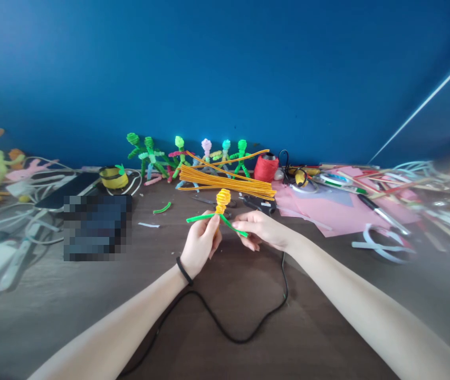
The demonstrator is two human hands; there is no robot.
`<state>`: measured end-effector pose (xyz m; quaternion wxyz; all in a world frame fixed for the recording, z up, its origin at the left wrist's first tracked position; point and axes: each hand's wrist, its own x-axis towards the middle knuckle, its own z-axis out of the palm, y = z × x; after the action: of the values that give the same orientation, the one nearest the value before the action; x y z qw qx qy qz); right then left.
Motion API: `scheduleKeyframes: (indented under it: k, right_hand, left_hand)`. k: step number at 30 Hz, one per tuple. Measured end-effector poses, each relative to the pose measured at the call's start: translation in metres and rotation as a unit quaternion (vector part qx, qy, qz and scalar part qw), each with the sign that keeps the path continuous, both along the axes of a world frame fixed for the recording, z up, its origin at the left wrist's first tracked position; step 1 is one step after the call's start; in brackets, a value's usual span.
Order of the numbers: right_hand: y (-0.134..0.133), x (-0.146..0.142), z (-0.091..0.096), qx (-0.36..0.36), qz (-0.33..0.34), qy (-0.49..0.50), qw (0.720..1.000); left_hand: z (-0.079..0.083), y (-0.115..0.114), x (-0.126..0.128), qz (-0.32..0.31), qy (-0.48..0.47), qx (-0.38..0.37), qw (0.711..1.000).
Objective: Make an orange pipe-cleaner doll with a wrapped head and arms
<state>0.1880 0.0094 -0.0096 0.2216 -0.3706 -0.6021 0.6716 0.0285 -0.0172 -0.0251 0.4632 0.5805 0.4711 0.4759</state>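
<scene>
My left hand [201, 244] is closed around the stem of a small pipe-cleaner figure [222, 203] with a coiled yellow head and green arms. It holds the figure upright above the brown table [90, 295]. My right hand [262, 230] pinches the end of the figure's right green arm. A black band circles my left wrist. Just behind the figure lies a bundle of orange pipe cleaners [225, 180].
A row of finished pipe-cleaner figures [181, 155] stands against the blue wall. A red thread spool [266, 168], a glue gun [258, 203] with a black cord [244, 327], pink paper sheets [327, 208], scissors and a cut green piece [162, 209] are around.
</scene>
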Motion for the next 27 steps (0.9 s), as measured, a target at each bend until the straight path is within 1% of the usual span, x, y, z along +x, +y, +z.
scheduleKeyframes:
  k: [5, 9, 17, 23, 27]
  right_hand:
    - [0.0005, 0.0014, -0.0009, -0.002, 0.017, 0.002, 1.0]
    - [0.0002, 0.0018, -0.0017, -0.002, 0.027, 0.0, 1.0]
    - [-0.0008, -0.0005, -0.0025, 0.02, 0.018, -0.017, 1.0]
    - [-0.0001, 0.0002, -0.0034, 0.022, -0.006, -0.021, 1.0]
    - [-0.0003, 0.0, -0.004, 0.019, 0.001, -0.019, 1.0]
  left_hand:
    - [0.0017, -0.0009, 0.0006, 0.003, -0.002, 0.002, 1.0]
    - [0.0036, -0.0022, 0.0014, 0.0, -0.019, -0.016, 1.0]
    - [0.0053, -0.0024, 0.0024, 0.005, -0.047, -0.046, 0.998]
    - [0.0051, -0.0012, 0.0008, 0.0, -0.036, -0.039, 0.999]
    - [0.0064, -0.0012, 0.0002, -0.001, -0.033, -0.04, 0.999]
